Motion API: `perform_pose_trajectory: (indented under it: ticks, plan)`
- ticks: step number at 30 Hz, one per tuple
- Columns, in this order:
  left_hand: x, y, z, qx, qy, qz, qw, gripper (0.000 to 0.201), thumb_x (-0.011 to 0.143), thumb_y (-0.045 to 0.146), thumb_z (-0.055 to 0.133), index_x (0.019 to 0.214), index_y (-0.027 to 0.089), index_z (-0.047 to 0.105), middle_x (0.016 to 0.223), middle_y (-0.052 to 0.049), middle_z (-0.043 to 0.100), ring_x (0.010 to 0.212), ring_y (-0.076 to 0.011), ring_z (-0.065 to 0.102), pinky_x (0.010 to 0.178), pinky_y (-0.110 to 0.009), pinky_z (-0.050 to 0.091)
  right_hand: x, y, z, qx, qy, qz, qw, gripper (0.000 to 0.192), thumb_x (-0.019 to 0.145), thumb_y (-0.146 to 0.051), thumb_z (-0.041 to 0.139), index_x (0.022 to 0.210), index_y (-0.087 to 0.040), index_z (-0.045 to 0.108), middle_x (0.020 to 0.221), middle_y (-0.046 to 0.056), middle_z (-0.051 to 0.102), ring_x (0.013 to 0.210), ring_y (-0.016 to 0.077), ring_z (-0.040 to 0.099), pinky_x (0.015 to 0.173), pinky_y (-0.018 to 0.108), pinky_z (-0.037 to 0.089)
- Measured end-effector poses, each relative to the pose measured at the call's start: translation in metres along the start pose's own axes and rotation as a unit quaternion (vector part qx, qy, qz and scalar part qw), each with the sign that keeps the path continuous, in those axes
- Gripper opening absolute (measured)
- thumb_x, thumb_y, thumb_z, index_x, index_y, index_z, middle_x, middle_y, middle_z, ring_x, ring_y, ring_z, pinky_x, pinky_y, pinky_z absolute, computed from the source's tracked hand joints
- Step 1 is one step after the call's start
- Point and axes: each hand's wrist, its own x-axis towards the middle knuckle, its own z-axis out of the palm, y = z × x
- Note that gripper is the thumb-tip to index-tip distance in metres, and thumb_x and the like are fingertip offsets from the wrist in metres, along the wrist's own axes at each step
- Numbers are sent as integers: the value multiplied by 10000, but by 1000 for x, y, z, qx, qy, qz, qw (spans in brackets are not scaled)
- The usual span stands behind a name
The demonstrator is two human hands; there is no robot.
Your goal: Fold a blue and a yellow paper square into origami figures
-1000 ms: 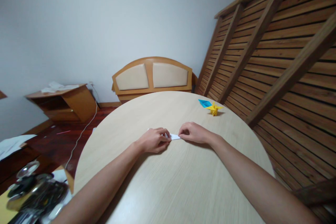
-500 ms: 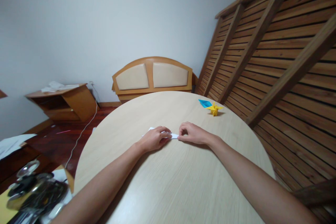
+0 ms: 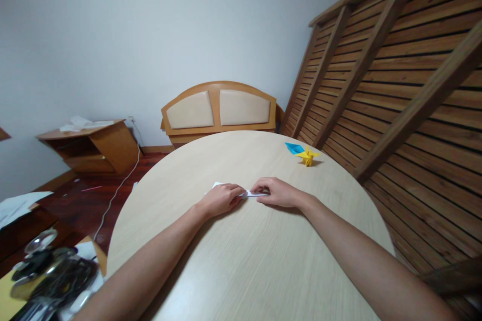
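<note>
A folded piece of white paper (image 3: 250, 194) lies on the round table (image 3: 241, 261), mostly covered by my hands. My left hand (image 3: 223, 198) rests over its left part, fingers curled down and pressing it against the tabletop. A white corner shows behind that hand's knuckles. Thumb and fingers of my right hand (image 3: 277, 193) close around the right end of the paper, the thumb at the near edge. Toward the back right stand a yellow origami figure (image 3: 308, 156) and, touching or just behind it, a blue folded paper (image 3: 294, 148).
Slatted wooden panels (image 3: 376, 90) lean along the right side. Past the table stands a padded headboard (image 3: 218, 108). To the left are a low cabinet (image 3: 109, 145) with papers on top, a white cable (image 3: 116, 193) and a cluttered surface with a clear bag (image 3: 60, 276).
My right hand's fingers have moved further over the paper, and more of its right end shows between them. My left hand stays nearly in place, its fingers slightly lower.
</note>
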Motion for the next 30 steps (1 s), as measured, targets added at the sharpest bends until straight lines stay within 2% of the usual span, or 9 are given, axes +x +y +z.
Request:
perform_pose_trajectory:
  ticks: [4, 9, 13, 20, 25, 30]
  plan:
    - [0, -2, 2, -3, 1, -7, 1000, 264, 919, 125, 498, 1110, 195, 666, 1104, -63, 726, 924, -186, 702, 822, -286, 545, 0, 1, -1, -25, 4, 0, 1000, 254, 792, -153, 654, 1034, -176, 730, 967, 61, 702, 827, 173, 639, 764, 272, 479]
    - [-1, -1, 2, -18, 3, -17, 1000, 219, 957, 188, 499, 1092, 192, 672, 1116, -64, 725, 939, -188, 705, 832, -288, 547, 0, 2, -3, -123, 24, -5, 992, 112, 832, -210, 655, 911, -187, 731, 884, 47, 682, 775, 168, 609, 713, 263, 437]
    - [-1, 0, 1, -18, 10, -19, 1000, 209, 967, 245, 515, 1116, 203, 656, 1122, -67, 720, 958, -187, 699, 843, -286, 543, 0, 0, -3, -158, 43, 7, 986, 91, 843, -200, 623, 833, -191, 713, 845, 39, 688, 737, 159, 602, 666, 254, 404]
    - [-1, 0, 0, -10, 11, -21, 1000, 245, 958, 217, 507, 1169, 220, 632, 1145, -52, 714, 961, -184, 694, 838, -280, 543, 2, -2, -1, -109, 69, -7, 992, 120, 850, -198, 600, 868, -182, 718, 860, 40, 697, 736, 155, 612, 688, 251, 436]
    - [-2, -1, 1, -4, 15, -15, 1000, 252, 948, 194, 505, 1164, 208, 636, 1160, -63, 708, 949, -186, 698, 835, -298, 556, 3, -2, 0, -65, 67, -13, 996, 121, 848, -209, 617, 890, -182, 728, 846, 32, 693, 730, 150, 613, 684, 248, 443]
    - [-1, -3, 6, 2, 30, -21, 999, 243, 969, 188, 457, 1121, 197, 647, 1090, -73, 724, 922, -172, 703, 820, -288, 561, 4, -2, 2, -85, 62, -27, 994, 174, 798, -188, 694, 969, -196, 724, 923, 37, 696, 783, 162, 618, 727, 262, 447]
